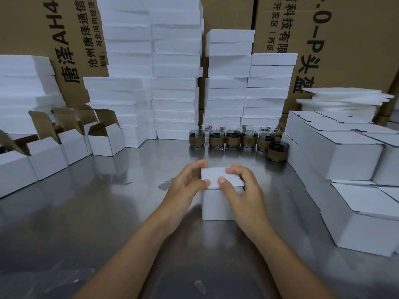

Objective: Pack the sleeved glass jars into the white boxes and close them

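Note:
A small white box point(216, 203) stands on the steel table in front of me with its lid folded down. My left hand point(185, 184) grips its left top edge, thumb on the lid. From the right, my right hand point(239, 186) curls over the lid, its thumb pressing on top. Behind the box stands a row of several glass jars with brown sleeves point(233, 139), one more jar point(277, 151) a little nearer on the right. Whether a jar is inside the box is hidden.
Open empty white boxes point(103, 137) line the left side. Closed white boxes point(345, 156) are stacked on the right. Tall stacks of white foam blocks point(174, 83) and brown cartons point(356, 39) wall off the back. Thin foam sheets point(343, 100) lie back right.

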Available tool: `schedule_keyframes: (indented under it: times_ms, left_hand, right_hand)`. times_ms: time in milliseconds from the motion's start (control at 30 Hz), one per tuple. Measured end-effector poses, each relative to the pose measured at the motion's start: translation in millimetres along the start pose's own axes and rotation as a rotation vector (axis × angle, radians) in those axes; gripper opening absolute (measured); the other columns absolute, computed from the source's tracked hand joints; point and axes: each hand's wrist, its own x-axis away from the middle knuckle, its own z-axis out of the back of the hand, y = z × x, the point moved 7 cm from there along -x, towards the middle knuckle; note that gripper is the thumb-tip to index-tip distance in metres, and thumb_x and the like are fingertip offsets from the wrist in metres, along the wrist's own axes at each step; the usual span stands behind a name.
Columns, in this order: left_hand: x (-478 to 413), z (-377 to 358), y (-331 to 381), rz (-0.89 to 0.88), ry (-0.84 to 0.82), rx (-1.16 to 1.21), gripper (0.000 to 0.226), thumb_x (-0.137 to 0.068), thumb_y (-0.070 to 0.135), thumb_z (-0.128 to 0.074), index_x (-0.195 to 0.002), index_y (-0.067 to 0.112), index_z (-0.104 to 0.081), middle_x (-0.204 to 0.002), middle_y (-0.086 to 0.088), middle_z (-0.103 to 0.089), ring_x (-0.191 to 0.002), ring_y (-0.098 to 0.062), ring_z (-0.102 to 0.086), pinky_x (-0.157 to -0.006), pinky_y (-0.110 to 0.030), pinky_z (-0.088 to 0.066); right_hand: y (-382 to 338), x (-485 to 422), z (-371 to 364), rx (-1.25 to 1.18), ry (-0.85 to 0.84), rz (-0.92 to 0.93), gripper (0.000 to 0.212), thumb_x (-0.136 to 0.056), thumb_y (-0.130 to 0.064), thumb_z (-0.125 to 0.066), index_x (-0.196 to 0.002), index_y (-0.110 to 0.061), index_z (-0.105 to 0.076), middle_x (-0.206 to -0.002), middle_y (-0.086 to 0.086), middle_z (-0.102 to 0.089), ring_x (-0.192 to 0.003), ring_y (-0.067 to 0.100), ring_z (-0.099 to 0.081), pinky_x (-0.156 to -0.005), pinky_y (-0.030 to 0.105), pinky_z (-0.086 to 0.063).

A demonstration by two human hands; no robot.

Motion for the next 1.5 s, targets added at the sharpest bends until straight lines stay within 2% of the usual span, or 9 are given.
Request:
schedule_keyframes:
  times_ms: [200, 333, 433, 700, 867, 1000, 1133, 1233, 1500]
  left_hand:
    - [4, 3, -2, 0.05, 0.04, 0.007, 0.047, -0.068, 0.027, -0.067, -0.114, 0.036, -0.058, -0.119, 0.01, -0.062, -0.119, -0.011, -0.054, -0.102, -0.032, -0.041]
    - [7, 5, -6, 0.108, 0.066, 0.018, 0.04, -0.079, 0.023, -0.067, -0.116, 0.035, -0.055, -0.123, 0.003, -0.06, -0.115, -0.013, -0.055, -0.103, -0.034, -0.04]
    - [10, 6, -5, 0.111, 0.091, 0.031, 0.031, -0.084, 0.022, -0.063, -0.113, 0.033, -0.057, -0.122, 0.002, -0.06, -0.114, -0.014, -0.055, -0.103, -0.037, -0.04]
    - [17, 10, -6, 0.16, 0.135, 0.09, 0.02, -0.089, 0.02, -0.056, -0.109, 0.024, -0.06, -0.108, -0.002, -0.069, -0.101, -0.014, -0.064, -0.08, -0.027, -0.048]
    - [23, 13, -7, 0.164, 0.172, 0.071, 0.019, -0.088, 0.017, -0.059, -0.106, 0.02, -0.061, -0.094, -0.004, -0.069, -0.094, -0.019, -0.066, -0.082, -0.031, -0.048]
    - [24, 13, -7, 0.153, 0.154, 0.052, 0.015, -0.09, 0.016, -0.057, -0.104, 0.019, -0.063, -0.086, -0.002, -0.069, -0.084, -0.016, -0.068, -0.083, -0.033, -0.048]
    - [24, 14, -7, 0.139, 0.156, 0.037, 0.016, -0.092, 0.014, -0.053, -0.102, 0.019, -0.064, -0.082, -0.002, -0.069, -0.08, -0.016, -0.068, -0.079, -0.031, -0.049]
    - [23, 15, -8, 0.136, 0.168, 0.026, 0.016, -0.092, 0.013, -0.053, -0.101, 0.019, -0.064, -0.082, -0.003, -0.068, -0.08, -0.017, -0.068, -0.075, -0.031, -0.049]
    - [26, 17, -10, 0.11, 0.202, -0.018, 0.017, -0.09, 0.008, -0.054, -0.098, 0.018, -0.065, -0.078, -0.002, -0.067, -0.077, -0.018, -0.066, -0.073, -0.029, -0.048]
  right_hand:
    - [-10, 5, -1, 0.154, 0.004, -0.003, 0.037, -0.084, -0.031, -0.064, -0.114, -0.03, -0.045, -0.119, -0.013, -0.045, -0.098, -0.014, -0.042, -0.079, 0.001, -0.033]
    - [-14, 18, -4, 0.405, -0.068, -0.069, 0.078, -0.067, -0.062, -0.061, -0.131, -0.031, -0.03, -0.125, -0.015, -0.031, -0.108, 0.001, -0.039, -0.085, 0.023, -0.04]
    - [-17, 26, -4, 0.459, -0.044, -0.093, 0.09, -0.065, -0.057, -0.07, -0.135, -0.027, -0.023, -0.131, -0.009, -0.031, -0.118, 0.01, -0.04, -0.09, 0.028, -0.044]
    - [-23, 37, -5, 0.367, 0.021, -0.116, 0.087, -0.069, -0.036, -0.072, -0.139, -0.025, -0.02, -0.122, -0.012, -0.029, -0.117, 0.01, -0.037, -0.081, 0.022, -0.036]
    - [-41, 36, 21, 0.301, 0.014, -0.065, 0.082, -0.065, -0.025, -0.074, -0.135, -0.025, -0.032, -0.12, -0.015, -0.035, -0.101, -0.003, -0.035, -0.082, 0.016, -0.031]
    - [-78, 29, 74, 0.273, 0.13, 0.045, 0.075, -0.061, -0.024, -0.077, -0.127, -0.031, -0.042, -0.122, -0.012, -0.047, -0.108, 0.002, -0.046, -0.088, 0.019, -0.037]
    - [-111, 24, 142, 0.276, 0.273, 0.129, 0.068, -0.062, -0.033, -0.075, -0.12, -0.036, -0.041, -0.121, -0.008, -0.051, -0.11, 0.016, -0.054, -0.094, 0.038, -0.047]
    - [-112, 23, 191, 0.336, 0.368, 0.137, 0.064, -0.067, -0.031, -0.076, -0.118, -0.038, -0.038, -0.117, -0.009, -0.048, -0.099, 0.009, -0.054, -0.078, 0.018, -0.048]
    - [-54, 24, 264, 0.385, 0.536, 0.004, 0.06, -0.073, -0.023, -0.077, -0.118, -0.033, -0.039, -0.117, -0.002, -0.05, -0.1, 0.017, -0.051, -0.081, 0.03, -0.039]
